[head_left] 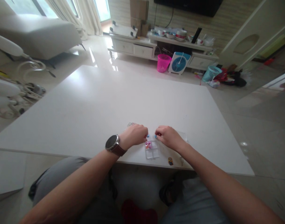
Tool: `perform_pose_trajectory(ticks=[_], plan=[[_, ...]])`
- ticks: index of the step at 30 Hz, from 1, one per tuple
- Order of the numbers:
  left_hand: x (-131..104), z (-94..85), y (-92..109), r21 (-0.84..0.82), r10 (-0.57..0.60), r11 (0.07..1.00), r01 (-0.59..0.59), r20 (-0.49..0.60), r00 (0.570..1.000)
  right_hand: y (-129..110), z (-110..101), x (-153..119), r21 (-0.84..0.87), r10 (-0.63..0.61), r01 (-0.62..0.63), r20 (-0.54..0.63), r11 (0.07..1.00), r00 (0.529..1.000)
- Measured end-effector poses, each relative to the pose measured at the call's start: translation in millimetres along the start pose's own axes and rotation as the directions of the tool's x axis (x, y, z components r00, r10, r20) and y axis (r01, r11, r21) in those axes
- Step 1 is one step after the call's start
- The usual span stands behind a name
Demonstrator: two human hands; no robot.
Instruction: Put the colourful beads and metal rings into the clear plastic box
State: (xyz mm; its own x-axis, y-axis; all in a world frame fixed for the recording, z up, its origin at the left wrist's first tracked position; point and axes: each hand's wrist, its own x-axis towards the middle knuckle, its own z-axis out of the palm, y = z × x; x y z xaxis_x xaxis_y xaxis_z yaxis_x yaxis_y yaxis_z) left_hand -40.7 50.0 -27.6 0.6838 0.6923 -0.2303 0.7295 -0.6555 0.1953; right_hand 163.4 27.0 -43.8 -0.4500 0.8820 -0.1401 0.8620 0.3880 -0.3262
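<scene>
While the broad white desk (142, 102) carries everything, the work gathers at its near edge, probably because both forearms reach there easily. The left hand (137, 133) has its fingers curled in, a blue bit (148, 136) at their tips; whether it grips that bit, I cannot tell. The right hand (169, 134) draws thumb and fingers together and seems to pinch a blue piece (155, 137), likely because something so small needs fingertips. The clear divided box (153, 158) lies just on the near side of both hands, presumably to stay within reach; pink and orange bits (148, 145) fill its far-left compartment. Counted: one desk, two hands, one box with four compartments discernible, one patterned item (131, 124) beyond the left wrist, one yellow-and-blue cartoon figure (170, 161) near the edge, and two visible blue specks at the fingertips; the pink and orange bits are too small to count.
</scene>
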Motion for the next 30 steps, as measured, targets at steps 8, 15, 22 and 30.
perform_pose_trajectory(ticks=[8,15,22,30], plan=[[0,0.5,0,0.022,0.017,1.000,-0.017,-0.020,1.000,8,9,1,0.030,0.017,-0.019,0.053,0.999,0.998],[-1,2.4,-1,0.029,0.009,1.000,-0.008,-0.050,0.999,8,10,7,0.027,-0.010,0.010,0.026,1.000,1.000],[-1,-1.7,2,0.003,0.017,1.000,-0.017,-0.035,0.999,-7,-2,-2,0.222,-0.118,0.132,-0.074,0.966,0.990],[0,5.9,2,0.012,0.032,0.999,-0.031,-0.057,0.998,-23,10,-10,0.011,-0.272,0.272,0.035,0.962,0.962]])
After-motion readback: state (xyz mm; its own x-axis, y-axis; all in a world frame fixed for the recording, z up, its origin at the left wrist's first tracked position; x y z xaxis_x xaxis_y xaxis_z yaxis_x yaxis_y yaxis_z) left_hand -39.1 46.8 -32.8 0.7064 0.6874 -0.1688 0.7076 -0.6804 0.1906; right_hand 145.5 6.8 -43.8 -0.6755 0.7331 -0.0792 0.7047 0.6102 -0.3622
